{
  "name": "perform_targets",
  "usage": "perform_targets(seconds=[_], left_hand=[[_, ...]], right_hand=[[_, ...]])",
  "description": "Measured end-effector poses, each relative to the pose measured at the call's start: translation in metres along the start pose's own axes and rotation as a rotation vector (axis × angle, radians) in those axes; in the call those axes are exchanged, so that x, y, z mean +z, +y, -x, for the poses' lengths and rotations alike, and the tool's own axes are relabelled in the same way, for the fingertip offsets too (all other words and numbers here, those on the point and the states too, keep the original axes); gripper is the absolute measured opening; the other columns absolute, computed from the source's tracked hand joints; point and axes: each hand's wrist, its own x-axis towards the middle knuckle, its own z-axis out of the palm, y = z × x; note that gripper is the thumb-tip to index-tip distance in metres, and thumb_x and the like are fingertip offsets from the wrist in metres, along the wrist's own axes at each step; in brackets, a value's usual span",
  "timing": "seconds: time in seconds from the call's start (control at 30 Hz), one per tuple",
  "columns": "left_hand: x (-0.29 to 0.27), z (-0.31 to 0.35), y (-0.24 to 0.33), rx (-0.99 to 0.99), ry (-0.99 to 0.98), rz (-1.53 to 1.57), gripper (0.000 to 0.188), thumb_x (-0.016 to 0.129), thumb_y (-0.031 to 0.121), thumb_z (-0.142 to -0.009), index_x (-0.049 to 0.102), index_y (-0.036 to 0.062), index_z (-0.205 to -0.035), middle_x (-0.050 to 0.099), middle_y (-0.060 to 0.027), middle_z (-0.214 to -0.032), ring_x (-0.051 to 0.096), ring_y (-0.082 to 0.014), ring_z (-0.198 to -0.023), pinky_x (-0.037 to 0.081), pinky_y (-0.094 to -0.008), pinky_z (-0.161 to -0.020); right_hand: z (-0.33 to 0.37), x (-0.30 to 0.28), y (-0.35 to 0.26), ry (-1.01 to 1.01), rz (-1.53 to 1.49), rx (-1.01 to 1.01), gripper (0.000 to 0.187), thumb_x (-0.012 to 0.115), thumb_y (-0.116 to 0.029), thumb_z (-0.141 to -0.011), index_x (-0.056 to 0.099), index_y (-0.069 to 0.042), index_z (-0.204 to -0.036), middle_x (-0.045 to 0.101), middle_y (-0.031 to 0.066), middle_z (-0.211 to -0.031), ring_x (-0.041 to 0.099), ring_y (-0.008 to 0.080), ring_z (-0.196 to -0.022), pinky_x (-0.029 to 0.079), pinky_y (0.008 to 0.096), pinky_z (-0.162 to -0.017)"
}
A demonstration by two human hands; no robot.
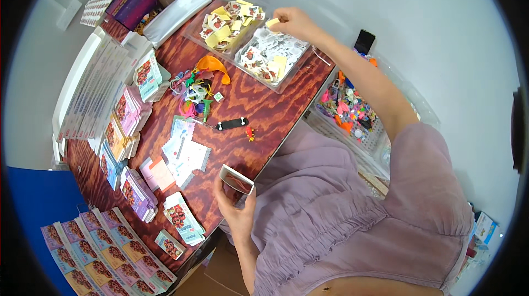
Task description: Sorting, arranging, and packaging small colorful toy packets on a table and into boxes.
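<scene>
Near the table's front edge my left hand [237, 213] is closed round a small open box [237, 179], white at its rim with a reddish inside. What the box contains is too dark to tell. My right hand [293, 22] reaches to the far side and pinches a small pale yellow card [272, 22] over a clear plastic bin [274, 82]. That bin holds printed cards [259, 63] with red pictures and a few yellow pieces. A second clear bin [189, 32] beside it is heaped with similar cards [226, 23].
Toys, among them a black mini skateboard [232, 124], a red figure [250, 133] and an orange piece [214, 66], lie mid-table. Stacks of flat printed packets [129, 109] line the left. A bin of small toys [352, 106] stands at right near a phone [364, 41]. Printed sheets [104, 252] hang lower left.
</scene>
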Motion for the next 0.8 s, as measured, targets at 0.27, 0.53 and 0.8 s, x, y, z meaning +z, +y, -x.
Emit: perform_targets(seconds=[0.27, 0.53, 0.8], left_hand=[[0.002, 0.002, -0.001, -0.001, 0.018, -0.012, 0.077, 0.072, -0.002, -0.079, 0.034, 0.0015, -0.146, 0.046, -0.0107, -0.135, 0.054, -0.0219, -0.120, 0.047, -0.0369, -0.101], [0.002, 0.001, 0.000, 0.013, 0.009, -0.031, 0.078, 0.072, -0.003, -0.079, 0.033, 0.0017, -0.146, 0.047, -0.0109, -0.136, 0.054, -0.0222, -0.120, 0.047, -0.0367, -0.101], [0.003, 0.000, -0.003, 0.003, 0.010, 0.020, 0.077, 0.072, -0.002, -0.080, 0.034, 0.0028, -0.146, 0.047, -0.0104, -0.137, 0.054, -0.0229, -0.122, 0.046, -0.0370, -0.102]], right_hand=[[0.008, -0.013, -0.002, -0.112, -0.113, 0.097, 0.020, 0.065, -0.010, -0.083, 0.070, -0.006, -0.102, 0.066, 0.0072, -0.075, 0.063, 0.0155, -0.063, 0.049, 0.0322, -0.057], [-0.004, 0.025, -0.019, -0.059, 0.318, -0.014, 0.019, 0.064, -0.017, -0.084, 0.074, -0.004, -0.094, 0.071, 0.0184, -0.094, 0.069, 0.0310, -0.085, 0.053, 0.0447, -0.071], [-0.003, 0.044, -0.012, 0.127, 0.545, -0.211, 0.015, 0.060, -0.009, -0.081, 0.074, -0.005, -0.085, 0.068, 0.0161, -0.092, 0.067, 0.0365, -0.085, 0.054, 0.0497, -0.072]])
